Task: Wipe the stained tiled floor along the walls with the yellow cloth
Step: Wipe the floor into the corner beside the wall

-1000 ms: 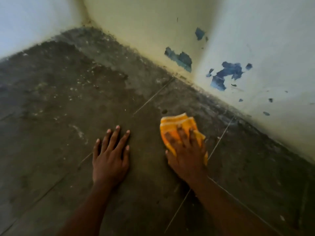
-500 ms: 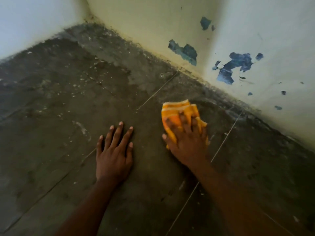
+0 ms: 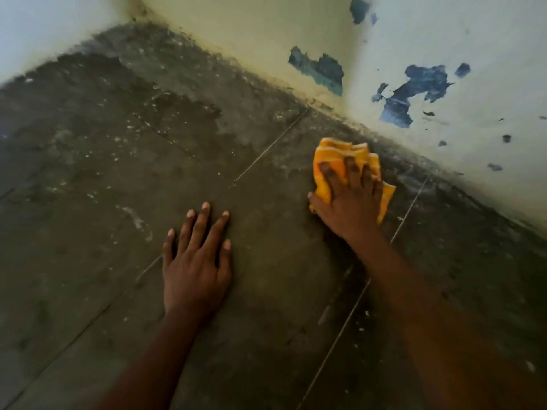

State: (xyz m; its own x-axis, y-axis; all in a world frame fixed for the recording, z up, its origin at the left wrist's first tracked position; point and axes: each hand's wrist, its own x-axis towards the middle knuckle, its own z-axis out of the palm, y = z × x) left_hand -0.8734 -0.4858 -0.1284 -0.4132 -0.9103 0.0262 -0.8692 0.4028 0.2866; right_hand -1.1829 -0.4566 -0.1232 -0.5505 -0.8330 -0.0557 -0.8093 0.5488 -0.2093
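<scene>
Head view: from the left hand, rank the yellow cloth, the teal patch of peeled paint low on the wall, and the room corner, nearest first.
1. yellow cloth, to the right of the left hand, under the right hand.
2. teal patch of peeled paint, beyond the cloth, low on the wall.
3. room corner, top left, where the walls meet.

1 head view looks steeply down, close over floor [image 3: 88, 187] corner.
</scene>
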